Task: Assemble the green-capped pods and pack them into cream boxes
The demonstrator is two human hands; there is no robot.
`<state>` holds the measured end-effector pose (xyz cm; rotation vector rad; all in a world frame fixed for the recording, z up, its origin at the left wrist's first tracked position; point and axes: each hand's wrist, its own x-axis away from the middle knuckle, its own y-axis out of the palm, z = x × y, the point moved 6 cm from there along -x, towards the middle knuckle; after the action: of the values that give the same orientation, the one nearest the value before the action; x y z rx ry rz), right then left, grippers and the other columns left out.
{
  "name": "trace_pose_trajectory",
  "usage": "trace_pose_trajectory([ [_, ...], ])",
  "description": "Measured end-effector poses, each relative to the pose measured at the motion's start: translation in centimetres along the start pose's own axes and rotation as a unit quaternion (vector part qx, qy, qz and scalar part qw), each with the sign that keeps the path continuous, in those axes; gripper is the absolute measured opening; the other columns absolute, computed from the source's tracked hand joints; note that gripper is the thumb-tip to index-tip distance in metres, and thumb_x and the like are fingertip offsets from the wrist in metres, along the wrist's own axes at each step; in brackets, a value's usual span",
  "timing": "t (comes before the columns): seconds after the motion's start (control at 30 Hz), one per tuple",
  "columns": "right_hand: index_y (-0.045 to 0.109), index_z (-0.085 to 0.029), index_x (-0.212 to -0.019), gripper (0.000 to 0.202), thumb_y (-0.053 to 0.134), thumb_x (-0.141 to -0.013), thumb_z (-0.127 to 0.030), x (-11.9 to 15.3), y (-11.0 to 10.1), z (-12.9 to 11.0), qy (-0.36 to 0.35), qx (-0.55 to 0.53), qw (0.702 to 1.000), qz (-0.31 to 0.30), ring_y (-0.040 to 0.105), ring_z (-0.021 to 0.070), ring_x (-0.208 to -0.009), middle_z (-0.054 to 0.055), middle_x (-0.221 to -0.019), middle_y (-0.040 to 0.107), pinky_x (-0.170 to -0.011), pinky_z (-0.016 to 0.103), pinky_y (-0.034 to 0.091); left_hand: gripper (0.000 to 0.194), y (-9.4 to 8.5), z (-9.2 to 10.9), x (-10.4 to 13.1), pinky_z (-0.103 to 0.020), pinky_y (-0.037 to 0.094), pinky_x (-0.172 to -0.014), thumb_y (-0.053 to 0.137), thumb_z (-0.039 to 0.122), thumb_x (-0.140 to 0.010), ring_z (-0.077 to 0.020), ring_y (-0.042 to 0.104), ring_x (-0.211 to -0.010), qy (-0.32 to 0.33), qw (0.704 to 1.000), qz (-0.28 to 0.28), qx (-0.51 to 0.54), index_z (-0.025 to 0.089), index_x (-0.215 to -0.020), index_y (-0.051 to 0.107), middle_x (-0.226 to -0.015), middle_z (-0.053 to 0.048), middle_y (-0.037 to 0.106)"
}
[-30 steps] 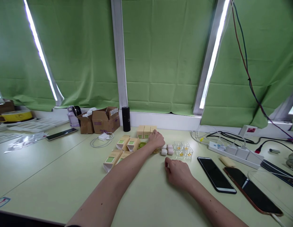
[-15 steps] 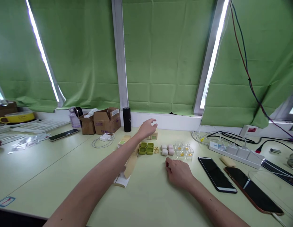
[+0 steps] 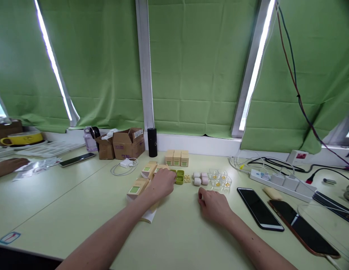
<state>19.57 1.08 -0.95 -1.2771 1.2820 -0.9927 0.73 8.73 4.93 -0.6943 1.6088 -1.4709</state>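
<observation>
My left hand (image 3: 162, 182) reaches over the left side of the small green square containers (image 3: 179, 180), its back towards me. Its fingers bend down and are largely hidden, so their grip does not show; part of the containers is covered too. Closed and with nothing visible in it, my right hand (image 3: 214, 204) rests on the table in front of the pale pink and white blocks (image 3: 204, 180). Small cream-coloured pieces (image 3: 187, 179) lie between the containers and the blocks. Clear cups with yellow bottoms (image 3: 218, 179) stand to the right.
Kraft boxes with green labels (image 3: 137, 188) lie left of my hand; more kraft boxes (image 3: 176, 158) stand behind. Two phones (image 3: 260, 208) and a power strip (image 3: 281, 182) are at right. A black bottle (image 3: 152, 142) and cartons (image 3: 128, 144) stand at back. Another person's hand (image 3: 12, 166) is far left.
My left hand has come back towards me from the kraft boxes at the rear and now covers part of the green containers. My right hand stays put. Another person's hand has moved further into view.
</observation>
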Motion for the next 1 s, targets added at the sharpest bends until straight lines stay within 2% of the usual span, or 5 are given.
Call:
trace_pose_trajectory([
  [0.13,0.060,-0.022,-0.100,0.012,0.050,-0.095,-0.020,0.0,0.1,0.0,0.000,0.003,1.000,-0.005,0.072,0.0266,-0.088,0.007,-0.096,0.077,-0.059,0.030,0.025,0.025,1.0,0.9,0.2,-0.037,0.045,-0.081,0.053,0.003,-0.082,-0.0302,0.068,-0.090,0.036,0.996,0.004,-0.079,0.016,-0.084,0.073,-0.088,-0.016,0.074],
  [0.23,0.060,-0.022,-0.101,0.012,0.049,-0.095,-0.021,0.0,0.2,0.0,-0.001,0.003,1.000,-0.003,0.072,0.0267,-0.089,0.007,-0.096,0.077,-0.059,0.030,0.025,0.030,1.5,1.5,0.1,-0.038,0.045,-0.082,0.050,-0.004,-0.078,-0.0300,0.068,-0.089,0.054,0.993,-0.012,-0.108,0.015,-0.085,0.073,-0.087,-0.016,0.075],
  [0.63,0.060,-0.021,-0.103,0.012,0.053,-0.098,-0.028,0.0,-0.1,-0.1,0.012,-0.013,1.000,-0.013,0.073,0.0274,-0.094,0.009,-0.100,0.077,-0.064,0.030,0.032,0.029,2.2,2.7,-0.4,-0.040,0.044,-0.086,0.052,-0.005,-0.082,-0.0307,0.071,-0.090,0.054,0.992,-0.036,-0.110,0.014,-0.084,0.073,-0.086,-0.016,0.076],
  [1.0,0.050,-0.022,-0.124,0.028,0.053,-0.098,-0.030,0.3,0.0,-0.7,0.010,-0.068,0.997,0.021,0.070,0.0256,-0.095,0.006,-0.095,0.075,-0.063,0.030,0.030,0.026,2.1,3.6,0.2,-0.039,0.046,-0.084,0.053,-0.001,-0.083,-0.0302,0.070,-0.094,0.049,0.992,-0.039,-0.107,0.016,-0.088,0.073,-0.092,-0.016,0.077],
])
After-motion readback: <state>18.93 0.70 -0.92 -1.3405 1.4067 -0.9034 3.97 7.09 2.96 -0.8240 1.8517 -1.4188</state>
